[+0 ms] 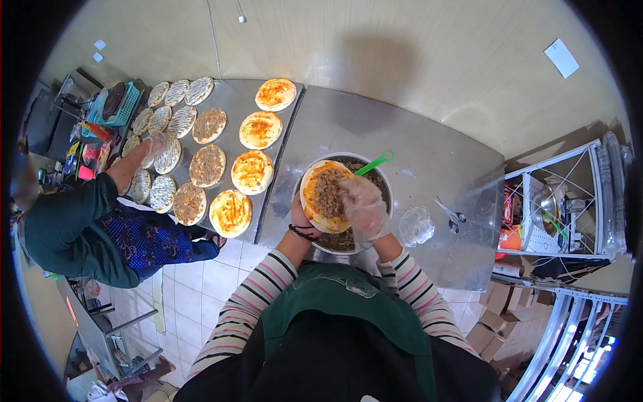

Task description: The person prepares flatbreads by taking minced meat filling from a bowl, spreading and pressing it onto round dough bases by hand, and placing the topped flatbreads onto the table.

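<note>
Over one round metal bowl [299, 175], the person's left hand [301, 216] holds one flatbread [309, 186] by its near left edge, the grip closed on the rim, with one dark beaded bracelet [306, 232] at the wrist. Above the same flatbread, the right hand [364, 204], in one clear plastic glove, has its fingers bent down at the one mound of brown crumbly topping [328, 189]; how far open they are, and whether they pinch any of it, cannot be told. More of that crumbly mix lies in the bowl, and one green-handled utensil [375, 163] leans out over its far right rim. Right of the bowl, on the metal bench [429, 151], sit one crumpled piece of clear plastic [416, 226] and, a little beyond, one pair of scissors [452, 214]. Left of the bowl, across a dark seam, four orange-smeared rounds [252, 172] run in a column; next come three rounds with brown topping [207, 166], then at least ten white-streaked rounds [182, 122], their exact count hidden by one co-worker's gloved hand [155, 144] reaching over them. Behind those stands one turquoise basket [123, 112].
</note>
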Demonstrator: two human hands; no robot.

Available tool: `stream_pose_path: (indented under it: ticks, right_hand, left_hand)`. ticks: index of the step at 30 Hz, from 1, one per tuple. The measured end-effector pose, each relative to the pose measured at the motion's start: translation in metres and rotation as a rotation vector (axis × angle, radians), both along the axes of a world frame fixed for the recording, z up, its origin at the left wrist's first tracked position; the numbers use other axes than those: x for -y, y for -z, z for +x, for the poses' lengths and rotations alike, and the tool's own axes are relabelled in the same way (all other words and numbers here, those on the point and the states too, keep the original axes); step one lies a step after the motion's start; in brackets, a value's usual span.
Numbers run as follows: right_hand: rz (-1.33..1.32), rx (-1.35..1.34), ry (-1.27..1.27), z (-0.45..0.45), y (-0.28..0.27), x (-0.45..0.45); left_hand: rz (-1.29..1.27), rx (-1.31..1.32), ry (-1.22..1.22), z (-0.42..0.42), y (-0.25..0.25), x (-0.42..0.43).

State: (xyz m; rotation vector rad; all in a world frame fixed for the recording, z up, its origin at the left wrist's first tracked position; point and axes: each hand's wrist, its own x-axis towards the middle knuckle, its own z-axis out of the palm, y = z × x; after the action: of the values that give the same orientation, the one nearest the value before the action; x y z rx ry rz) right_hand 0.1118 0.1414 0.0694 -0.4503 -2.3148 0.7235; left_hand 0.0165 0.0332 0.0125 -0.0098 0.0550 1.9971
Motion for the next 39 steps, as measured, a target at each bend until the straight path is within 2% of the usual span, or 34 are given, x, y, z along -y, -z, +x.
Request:
stream_pose_path:
  ticks: [1, 3, 4, 6, 8, 10, 11, 12, 14, 17, 20, 24, 25, 27, 30, 35, 39]
  right_hand:
    - [-0.001, -0.001, -0.005, 0.000, 0.001, -0.006]
    - [-0.215, 0.058, -0.056, 0.002, -0.003, -0.011]
    - [-0.216, 0.059, -0.059, 0.000, -0.008, -0.007]
    - [-0.163, 0.093, -0.309, -0.002, -0.014, 0.006]
    - [-0.091, 0.056, -0.278, -0.008, -0.003, 0.002]
    - [-0.096, 0.042, -0.102, -0.010, -0.002, -0.011]
    - [-0.055, 0.128, -0.088, -0.007, -0.002, -0.018]
    - [-0.053, 0.128, -0.091, -0.003, 0.002, -0.022]
    - [-0.289, 0.109, -0.112, 0.006, 0.012, -0.025]
    - [-0.131, 0.157, -0.164, 0.020, -0.011, -0.005]
    - [-0.012, 0.098, -0.301, 0.022, -0.002, 0.005]
    - [-0.255, 0.129, -0.277, 0.020, -0.013, 0.004]
    - [-0.253, 0.127, -0.276, 0.019, -0.014, 0.006]
    - [-0.053, 0.076, -0.354, 0.019, -0.015, 0.010]
    - [-0.148, 0.031, -0.332, 0.017, -0.015, 0.010]
    - [-0.095, 0.080, -0.362, 0.014, -0.008, 0.017]
    - [-0.199, 0.057, -0.342, 0.010, -0.029, 0.020]
  left_hand:
    - [0.027, 0.008, 0.022, 0.000, -0.004, 0.002]
    - [0.012, 0.009, 0.013, 0.001, -0.001, 0.005]
    - [0.003, 0.008, 0.007, 0.000, 0.000, 0.004]
    - [-0.039, 0.005, -0.003, 0.000, 0.006, 0.003]
    - [-0.083, 0.001, -0.009, 0.003, 0.011, 0.004]
    - [0.012, 0.038, 0.024, 0.003, 0.004, 0.006]
    - [0.011, 0.037, 0.023, 0.003, 0.001, 0.007]
    - [-0.015, 0.018, 0.014, 0.002, -0.003, 0.008]
    - [-0.040, 0.004, 0.002, 0.003, -0.006, 0.009]
    - [-0.087, 0.030, -0.017, -0.001, -0.001, 0.007]
    - [-0.224, 0.021, -0.061, -0.004, 0.004, 0.006]
    - [-0.189, 0.026, -0.039, -0.003, 0.004, 0.005]
    - [-0.174, 0.016, -0.034, -0.004, 0.005, 0.005]
    - [-0.191, 0.011, -0.049, -0.007, 0.008, 0.004]
    - [-0.158, 0.026, -0.049, -0.006, 0.012, 0.006]
    - [-0.103, 0.066, -0.073, -0.007, 0.007, 0.006]
    - [-0.243, -0.003, -0.088, -0.008, 0.002, 0.003]
